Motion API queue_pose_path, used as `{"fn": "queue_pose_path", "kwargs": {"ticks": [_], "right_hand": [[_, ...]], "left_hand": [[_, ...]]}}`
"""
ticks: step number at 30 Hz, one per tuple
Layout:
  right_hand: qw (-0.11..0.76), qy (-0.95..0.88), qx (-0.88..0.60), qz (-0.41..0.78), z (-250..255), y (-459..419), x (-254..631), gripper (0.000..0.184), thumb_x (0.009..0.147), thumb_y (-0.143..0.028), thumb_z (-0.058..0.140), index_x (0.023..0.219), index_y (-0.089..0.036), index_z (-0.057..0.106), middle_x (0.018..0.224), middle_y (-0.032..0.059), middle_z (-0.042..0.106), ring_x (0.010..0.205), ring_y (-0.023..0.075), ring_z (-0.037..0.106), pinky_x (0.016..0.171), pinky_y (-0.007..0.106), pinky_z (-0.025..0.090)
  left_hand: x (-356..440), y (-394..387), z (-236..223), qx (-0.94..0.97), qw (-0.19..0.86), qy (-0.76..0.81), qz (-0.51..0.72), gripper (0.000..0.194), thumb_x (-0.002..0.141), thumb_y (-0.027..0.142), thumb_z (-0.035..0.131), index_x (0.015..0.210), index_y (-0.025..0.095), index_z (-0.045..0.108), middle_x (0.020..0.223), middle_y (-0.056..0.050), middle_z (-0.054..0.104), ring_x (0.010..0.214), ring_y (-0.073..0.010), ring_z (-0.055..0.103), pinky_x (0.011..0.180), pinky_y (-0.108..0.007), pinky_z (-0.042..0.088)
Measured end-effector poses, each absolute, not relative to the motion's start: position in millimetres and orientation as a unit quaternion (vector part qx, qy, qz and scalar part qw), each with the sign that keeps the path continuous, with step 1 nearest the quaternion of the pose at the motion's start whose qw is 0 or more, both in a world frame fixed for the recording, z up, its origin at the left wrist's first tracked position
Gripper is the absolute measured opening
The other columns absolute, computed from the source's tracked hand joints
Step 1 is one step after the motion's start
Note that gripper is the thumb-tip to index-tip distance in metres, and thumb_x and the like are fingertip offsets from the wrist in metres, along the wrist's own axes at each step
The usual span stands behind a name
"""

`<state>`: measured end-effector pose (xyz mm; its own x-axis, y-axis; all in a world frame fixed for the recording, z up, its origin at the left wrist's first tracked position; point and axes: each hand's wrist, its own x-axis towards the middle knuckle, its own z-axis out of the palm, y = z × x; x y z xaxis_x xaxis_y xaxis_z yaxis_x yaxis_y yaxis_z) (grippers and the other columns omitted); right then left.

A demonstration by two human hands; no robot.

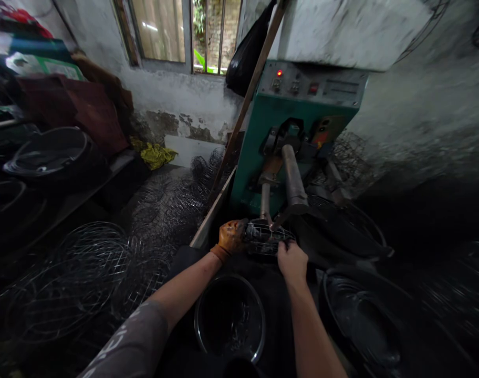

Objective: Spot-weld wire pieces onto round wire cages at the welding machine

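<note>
A small wire basket [263,242] sits between my hands, under the electrode tips of a green spot welding machine [245,163]. My left hand [230,237], in an orange-brown glove, is closed on the basket's left end. My right hand [292,257] is bare and pinches the wire at its right side. The lower arm [265,202] of the machine and the thicker upper arm [294,176] reach toward the basket, their tips meeting at its wires. Between my forearms stands a round bowl [198,320] with small bits of wire inside.
Piles of wire mesh [93,262] lie on the floor to the left. Dark round containers [46,152] stand on a bench further left. A black tub [330,310] is at my right. A wooden board [211,210] leans beside the machine. A red light [279,73] glows on its panel.
</note>
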<state>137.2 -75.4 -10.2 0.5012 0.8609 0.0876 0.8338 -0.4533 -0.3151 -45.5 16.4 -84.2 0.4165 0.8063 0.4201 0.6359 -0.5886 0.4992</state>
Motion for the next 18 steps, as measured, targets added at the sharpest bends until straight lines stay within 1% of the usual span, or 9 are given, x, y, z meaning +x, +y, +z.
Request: {"fn": "queue_pose_path", "kwargs": {"ticks": [3, 8, 13, 16, 18], "right_hand": [[0.161, -0.504, -0.848, 0.042, -11.6, -74.9, 137.8, 0.032, 0.104, -0.022, 0.048, 0.111, -0.008, 0.076, 0.095, 0.0177, 0.077, 0.088, 0.0271, 0.073, 0.074, 0.031, 0.045], [0.160, -0.494, -0.854, 0.043, -15.6, -74.5, 138.3, 0.029, 0.104, -0.023, 0.050, 0.109, -0.009, 0.075, 0.093, 0.0167, 0.076, 0.083, 0.0253, 0.072, 0.071, 0.030, 0.042], [0.181, -0.496, -0.848, 0.034, -19.7, -74.1, 138.5, 0.028, 0.103, -0.021, 0.050, 0.110, -0.008, 0.074, 0.091, 0.0161, 0.076, 0.080, 0.0246, 0.070, 0.069, 0.031, 0.040], [0.183, -0.497, -0.848, 0.035, -21.1, -73.6, 140.5, 0.028, 0.102, -0.021, 0.050, 0.107, -0.009, 0.075, 0.088, 0.0157, 0.075, 0.080, 0.0255, 0.070, 0.070, 0.031, 0.041], [0.186, -0.501, -0.845, 0.037, -21.9, -73.1, 143.6, 0.029, 0.101, -0.022, 0.050, 0.105, -0.009, 0.075, 0.088, 0.0162, 0.075, 0.081, 0.0264, 0.070, 0.071, 0.032, 0.042]], "left_hand": [[-44.8, 18.1, -86.3, 0.833, 0.128, 0.433, 0.320, 0.083, 0.073, 0.063, 0.076, 0.138, 0.015, 0.062, 0.124, -0.016, 0.073, 0.116, -0.0360, 0.070, 0.105, -0.048, 0.054], [-44.4, 18.0, -84.2, 0.839, 0.113, 0.433, 0.311, 0.078, 0.074, 0.063, 0.074, 0.136, 0.017, 0.063, 0.121, -0.015, 0.074, 0.112, -0.0354, 0.071, 0.102, -0.048, 0.057], [-43.3, 17.4, -78.9, 0.838, 0.105, 0.437, 0.309, 0.070, 0.076, 0.058, 0.073, 0.132, 0.017, 0.067, 0.120, -0.015, 0.075, 0.110, -0.0344, 0.071, 0.101, -0.047, 0.057], [-42.8, 18.4, -78.2, 0.841, 0.103, 0.438, 0.300, 0.071, 0.074, 0.056, 0.074, 0.132, 0.015, 0.067, 0.119, -0.016, 0.074, 0.109, -0.0348, 0.071, 0.099, -0.047, 0.057], [-42.3, 18.8, -77.5, 0.845, 0.101, 0.439, 0.290, 0.074, 0.074, 0.057, 0.074, 0.135, 0.016, 0.066, 0.120, -0.016, 0.074, 0.109, -0.0349, 0.071, 0.098, -0.047, 0.057]]}}
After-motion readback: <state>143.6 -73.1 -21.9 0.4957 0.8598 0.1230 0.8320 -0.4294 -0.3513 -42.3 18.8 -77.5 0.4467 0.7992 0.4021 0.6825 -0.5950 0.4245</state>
